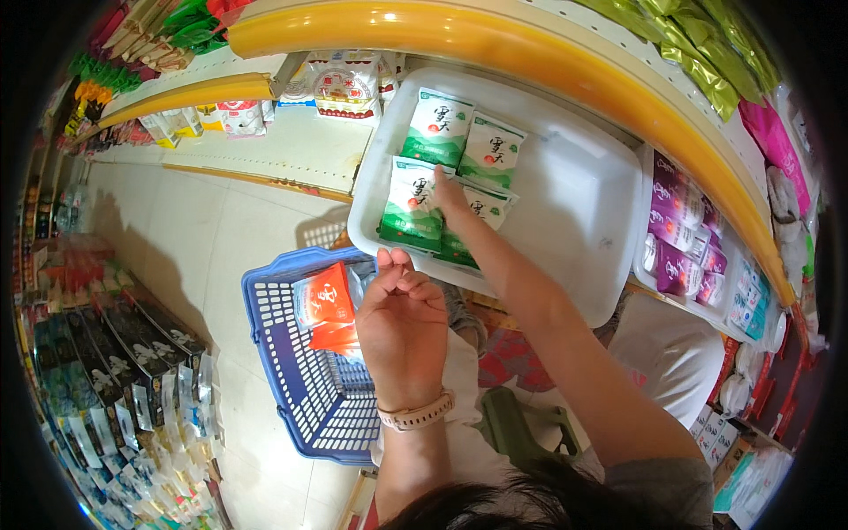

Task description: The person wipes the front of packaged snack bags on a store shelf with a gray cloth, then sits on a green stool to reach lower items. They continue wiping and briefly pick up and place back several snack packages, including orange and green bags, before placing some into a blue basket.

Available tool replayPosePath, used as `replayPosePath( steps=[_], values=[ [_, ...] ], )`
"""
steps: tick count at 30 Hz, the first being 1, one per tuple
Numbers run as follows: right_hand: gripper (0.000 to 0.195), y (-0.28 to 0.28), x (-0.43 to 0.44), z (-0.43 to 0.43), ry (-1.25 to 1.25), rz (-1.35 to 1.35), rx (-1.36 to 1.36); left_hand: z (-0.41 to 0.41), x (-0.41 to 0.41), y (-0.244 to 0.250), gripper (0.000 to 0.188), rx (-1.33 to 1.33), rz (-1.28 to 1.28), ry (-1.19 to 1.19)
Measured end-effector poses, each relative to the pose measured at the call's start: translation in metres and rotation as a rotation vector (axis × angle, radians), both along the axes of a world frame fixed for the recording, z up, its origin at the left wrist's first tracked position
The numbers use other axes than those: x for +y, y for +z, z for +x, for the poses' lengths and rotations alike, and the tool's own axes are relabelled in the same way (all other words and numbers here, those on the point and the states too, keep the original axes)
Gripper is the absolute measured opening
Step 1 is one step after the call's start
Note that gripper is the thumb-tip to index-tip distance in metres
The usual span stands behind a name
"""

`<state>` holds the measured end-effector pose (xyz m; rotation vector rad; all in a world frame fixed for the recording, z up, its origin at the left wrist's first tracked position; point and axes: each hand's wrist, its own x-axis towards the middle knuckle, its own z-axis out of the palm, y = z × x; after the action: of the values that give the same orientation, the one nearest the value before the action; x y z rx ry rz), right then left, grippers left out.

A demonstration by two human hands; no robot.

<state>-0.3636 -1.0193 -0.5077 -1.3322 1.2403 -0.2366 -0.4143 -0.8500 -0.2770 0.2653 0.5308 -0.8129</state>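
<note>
Green-and-white packets (435, 126) lie in the left part of a white plastic tub (583, 265). My right hand (452, 192) reaches over the tub and touches the right edge of the lower left packet (412, 205); whether its fingers grip the packet is hard to tell. Palm up, my left hand (401, 318) is raised just outside the tub's near edge, its fingers curled and nothing in them. A watch band (419, 414) circles the left wrist. Under and left of that hand, a blue plastic basket (285, 371) holds orange-and-white packets (324, 298).
Purple packets (676, 232) fill another tub at the right. A yellow-edged shelf (517, 40) curves above the white tub. White bags (348, 86) stand on the shelf behind. A green stool (507, 424) is below my arms. Hanging packaged goods (132, 371) line the left side.
</note>
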Motion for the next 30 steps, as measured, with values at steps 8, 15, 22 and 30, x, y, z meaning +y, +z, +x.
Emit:
replayPosePath(
  steps=[8, 15, 22, 30],
  values=[
    [0.061, 0.001, 0.051, -0.026, 0.861, -1.258, 0.095, -0.001, 0.000, 0.000, 0.024, 0.013, 0.010, 0.000],
    [0.059, 0.013, 0.069, 0.001, 0.682, -0.722, 0.346, -0.004, -0.008, 0.000, 0.024, -0.032, -0.023, -0.046],
    [0.066, 0.003, 0.014, -0.067, 0.679, -1.095, 0.209, -0.004, -0.009, 0.004, 0.021, -0.022, -0.005, -0.025],
    [0.076, -0.007, -0.025, -0.104, 0.445, -0.810, 0.217, -0.008, -0.015, -0.004, 0.022, -0.015, -0.034, -0.046]
  ],
)
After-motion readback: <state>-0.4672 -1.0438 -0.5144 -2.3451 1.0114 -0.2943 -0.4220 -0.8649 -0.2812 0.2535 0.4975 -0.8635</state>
